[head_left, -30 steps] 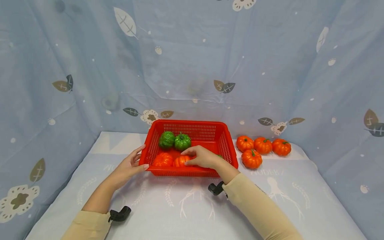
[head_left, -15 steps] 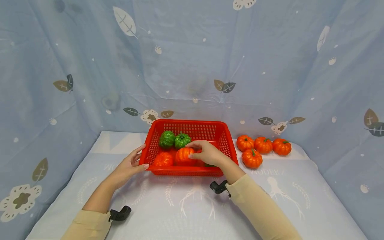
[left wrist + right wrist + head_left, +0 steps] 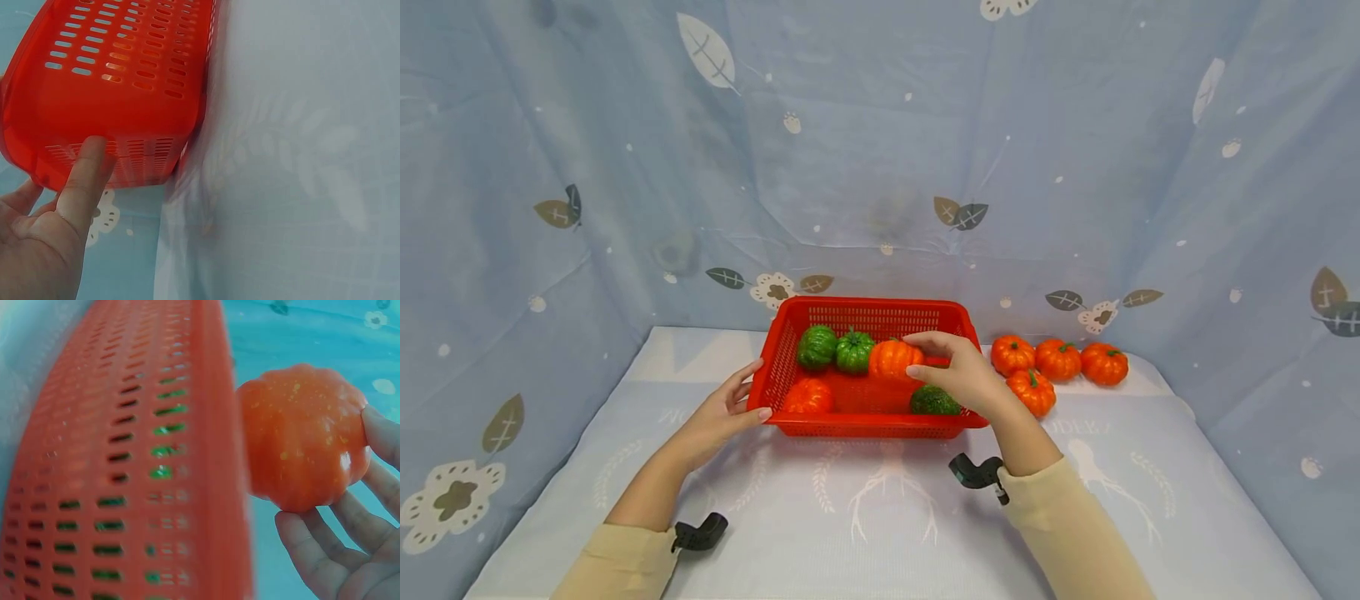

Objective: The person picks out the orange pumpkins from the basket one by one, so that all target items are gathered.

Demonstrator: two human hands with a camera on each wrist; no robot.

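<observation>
Pinching an orange pumpkin (image 3: 891, 360) by its side, the person's right hand (image 3: 955, 371) holds it up over the red basket (image 3: 865, 422), a little right of the middle. From the right wrist I can see this grip well: fingertips press the ribbed skin, and the pumpkin shows clear of the rim. The left hand (image 3: 718, 421) has its grip on the basket's near left corner, the thumb (image 3: 87, 175) flat against the outer wall and the other fingers hooked about the rim, partly hidden from the left wrist.

Inside the basket, two green pumpkins sit side by side toward the back left, a dark one (image 3: 817, 347) and a stemmed one (image 3: 855, 352), the second just beside the held pumpkin. Near the front left corner lies a second orange pumpkin (image 3: 808, 396), and at the front right a third green pumpkin (image 3: 935, 400), below the right hand and partly covered by the rim.

To the right of the basket, four more orange pumpkins rest on the table (image 3: 880, 517): three in a row (image 3: 1058, 361) at the back and one (image 3: 1032, 392) in front, partly behind the right hand's wrist. A blue patterned curtain (image 3: 880, 150) hangs behind everything.
</observation>
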